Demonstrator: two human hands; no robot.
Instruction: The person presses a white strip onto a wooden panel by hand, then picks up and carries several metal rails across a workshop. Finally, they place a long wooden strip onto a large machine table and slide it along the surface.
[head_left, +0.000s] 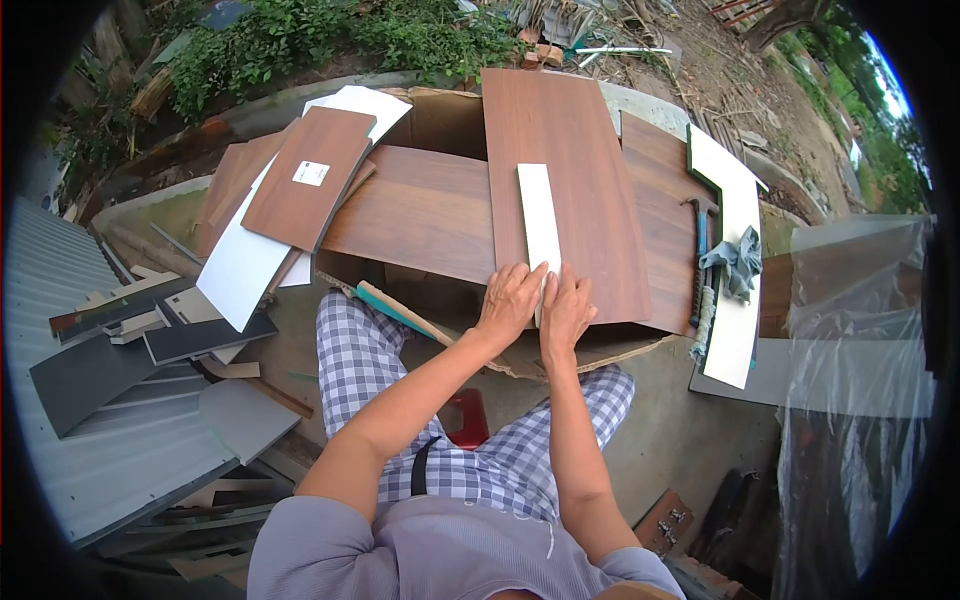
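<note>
A narrow white board strip lies lengthwise on a wide brown wood-grain panel. Both hands meet at the strip's near end. My left hand has its fingers closed against the strip's left edge. From the other side, my right hand presses curled fingers along the right edge. The fingers cover the strip's near tip, so whether anything small sits between them is hidden. Beneath this panel another wood-grain board lies crosswise.
At left, a brown panel with a white label rests on white boards. A hammer and a grey cloth lie at right by a notched white board. Offcuts pile on corrugated metal; clear plastic sheeting hangs at right.
</note>
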